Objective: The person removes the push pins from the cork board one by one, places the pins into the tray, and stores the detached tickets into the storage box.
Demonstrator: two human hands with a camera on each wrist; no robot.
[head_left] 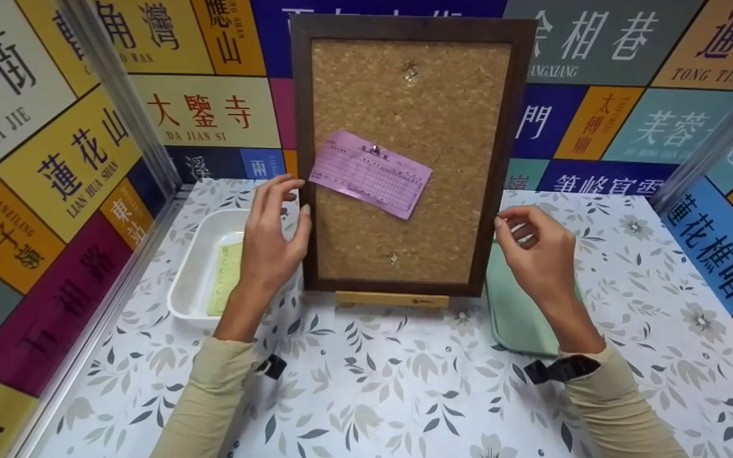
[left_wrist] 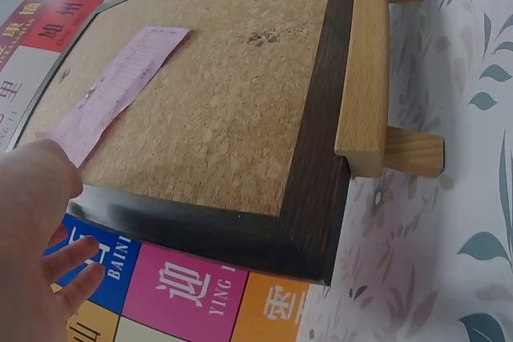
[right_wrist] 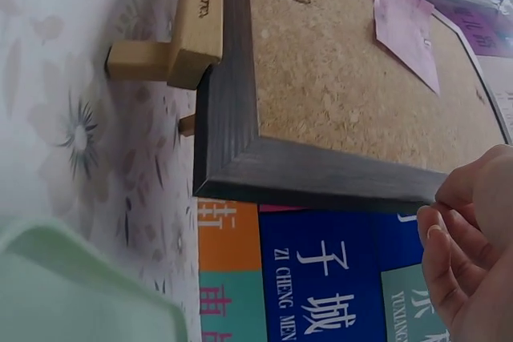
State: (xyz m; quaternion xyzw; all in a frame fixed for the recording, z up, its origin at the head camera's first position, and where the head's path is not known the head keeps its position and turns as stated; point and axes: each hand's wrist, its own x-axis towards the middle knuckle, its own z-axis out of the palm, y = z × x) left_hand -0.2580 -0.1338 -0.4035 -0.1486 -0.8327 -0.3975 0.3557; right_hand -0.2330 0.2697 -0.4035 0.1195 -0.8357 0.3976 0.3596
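Note:
A dark-framed cork board (head_left: 417, 210) leans on a small wooden stand (head_left: 392, 300). A pink printed slip (head_left: 392, 181) lies aslant on the cork, with a small shiny pin (head_left: 376, 149) near its upper edge. My left hand (head_left: 271, 235) is at the frame's left side, fingers bent loosely, fingertips right at the edge; in the left wrist view the thumb (left_wrist: 60, 166) overlaps the slip's corner. At the right side, my right hand (head_left: 538, 254) has thumb and forefinger drawn together beside the frame, the other fingers curled. I cannot tell whether they grip anything.
Left of the board, a white tray (head_left: 179, 280) with a yellow-green slip (head_left: 226, 273) in it sits behind my left forearm. A pale green tray (head_left: 519, 318) lies partly under my right hand. Sign-covered walls (head_left: 207, 114) enclose the flowered tabletop (head_left: 366, 388).

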